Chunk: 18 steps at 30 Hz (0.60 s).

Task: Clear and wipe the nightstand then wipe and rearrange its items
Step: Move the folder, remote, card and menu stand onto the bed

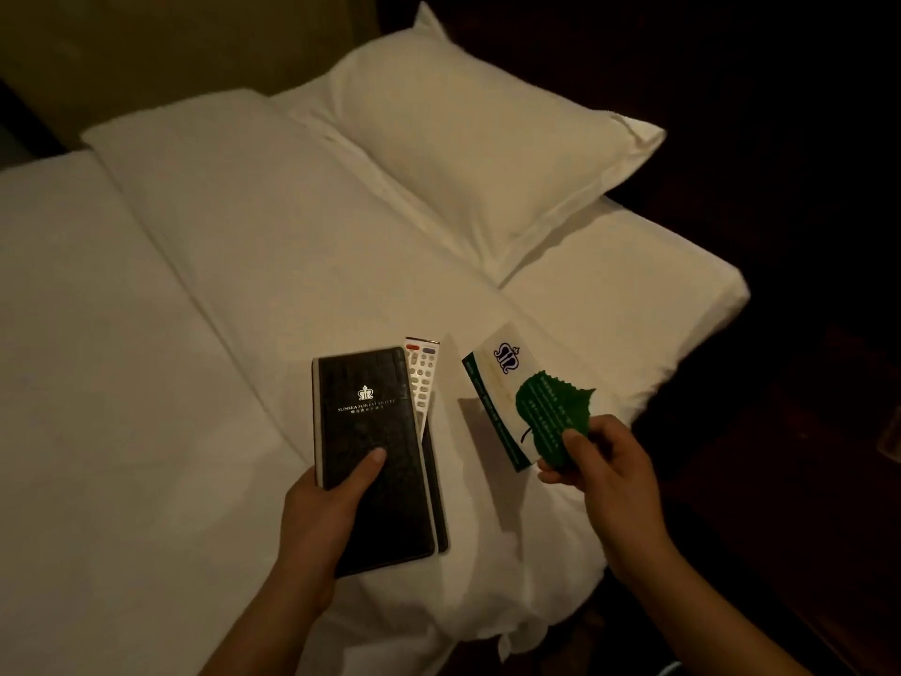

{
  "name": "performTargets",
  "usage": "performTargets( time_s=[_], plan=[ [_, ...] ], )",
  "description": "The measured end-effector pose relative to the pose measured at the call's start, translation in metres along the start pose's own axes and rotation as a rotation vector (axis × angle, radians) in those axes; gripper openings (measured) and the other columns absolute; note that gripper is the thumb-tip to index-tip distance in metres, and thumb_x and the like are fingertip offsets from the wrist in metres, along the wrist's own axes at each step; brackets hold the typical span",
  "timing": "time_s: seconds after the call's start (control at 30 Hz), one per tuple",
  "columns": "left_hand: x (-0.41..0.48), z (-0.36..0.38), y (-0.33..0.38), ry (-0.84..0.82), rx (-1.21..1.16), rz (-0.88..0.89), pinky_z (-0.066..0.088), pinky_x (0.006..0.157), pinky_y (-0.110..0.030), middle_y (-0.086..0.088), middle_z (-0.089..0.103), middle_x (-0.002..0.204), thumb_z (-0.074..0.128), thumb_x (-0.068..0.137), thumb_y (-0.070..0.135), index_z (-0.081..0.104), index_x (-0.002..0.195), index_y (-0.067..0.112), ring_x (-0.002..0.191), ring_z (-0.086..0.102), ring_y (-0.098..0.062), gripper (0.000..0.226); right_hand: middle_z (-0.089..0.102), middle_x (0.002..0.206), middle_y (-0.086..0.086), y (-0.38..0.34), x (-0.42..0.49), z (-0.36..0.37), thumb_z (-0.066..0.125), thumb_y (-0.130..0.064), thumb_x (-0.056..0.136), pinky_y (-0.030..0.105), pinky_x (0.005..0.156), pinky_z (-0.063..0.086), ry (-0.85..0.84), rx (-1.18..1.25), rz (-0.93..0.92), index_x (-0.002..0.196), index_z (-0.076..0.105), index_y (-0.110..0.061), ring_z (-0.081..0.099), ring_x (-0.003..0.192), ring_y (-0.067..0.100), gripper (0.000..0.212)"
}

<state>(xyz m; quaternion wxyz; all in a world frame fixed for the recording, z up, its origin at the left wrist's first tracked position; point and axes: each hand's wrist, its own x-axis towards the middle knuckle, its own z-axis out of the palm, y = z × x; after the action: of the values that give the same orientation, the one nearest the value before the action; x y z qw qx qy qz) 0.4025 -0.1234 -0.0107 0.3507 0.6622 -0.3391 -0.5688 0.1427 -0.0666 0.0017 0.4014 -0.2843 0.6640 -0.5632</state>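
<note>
My left hand (pixel 324 509) grips a black leather folder (pixel 373 451) with a white crest on its cover, held over the white bed (pixel 170 383). A white remote control (pixel 421 378) with a red and a purple button sticks out from under the folder's right side. My right hand (pixel 602 463) pinches a white and green card (pixel 526 397) with a leaf shape and a blue crest, held tilted above the bed near its right edge. The nightstand itself is not clearly visible.
A white pillow (pixel 478 139) lies at the head of the bed, top centre. The duvet corner bunches near the bottom centre (pixel 512 602). Dark wooden surfaces (pixel 804 480) lie to the right of the bed, poorly lit.
</note>
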Motion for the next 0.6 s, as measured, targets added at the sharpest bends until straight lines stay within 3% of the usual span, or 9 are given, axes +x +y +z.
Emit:
performTargets(
  time_s=[0.13,0.33,0.47,0.6],
  plan=[
    [0.019,-0.063,0.007,0.099,-0.046,-0.022,0.059,0.067,-0.031,0.004,0.078,0.091,0.083,0.046,0.064,0.069,0.095,0.035,0.082,0.076,-0.018,0.058,0.073,0.085,0.009,-0.007,0.001,0.072,0.053,-0.012,0.098,0.037,0.064,0.062,-0.111,-0.033,0.018,0.09,0.061,-0.011,0.073,0.068,0.028,0.011],
    [0.045,-0.138,0.011,0.211,-0.073,-0.048,0.058,0.066,-0.031,0.004,0.076,0.096,0.083,0.042,0.066,0.068,0.104,0.032,0.085,0.074,-0.02,0.072,0.073,0.085,0.006,-0.015,-0.003,0.152,0.051,-0.016,0.099,0.042,0.068,0.062,-0.215,-0.121,0.035,0.091,0.06,-0.012,0.073,0.068,0.025,0.012],
    [0.06,-0.175,-0.001,0.273,-0.054,-0.053,0.059,0.075,-0.036,0.003,0.076,0.099,0.088,0.051,0.062,0.069,0.115,0.025,0.088,0.074,-0.021,0.076,0.074,0.083,0.006,-0.011,-0.005,0.195,0.051,-0.016,0.099,0.049,0.072,0.06,-0.272,-0.135,0.043,0.092,0.06,-0.011,0.073,0.07,0.027,0.013],
    [0.07,-0.207,-0.015,0.357,-0.049,-0.089,0.058,0.073,-0.036,0.003,0.073,0.098,0.084,0.056,0.059,0.066,0.115,0.022,0.087,0.072,-0.021,0.072,0.072,0.085,0.012,-0.002,-0.007,0.233,0.053,-0.015,0.099,0.045,0.068,0.062,-0.353,-0.12,0.08,0.091,0.06,-0.008,0.073,0.07,0.029,0.012]
  ],
)
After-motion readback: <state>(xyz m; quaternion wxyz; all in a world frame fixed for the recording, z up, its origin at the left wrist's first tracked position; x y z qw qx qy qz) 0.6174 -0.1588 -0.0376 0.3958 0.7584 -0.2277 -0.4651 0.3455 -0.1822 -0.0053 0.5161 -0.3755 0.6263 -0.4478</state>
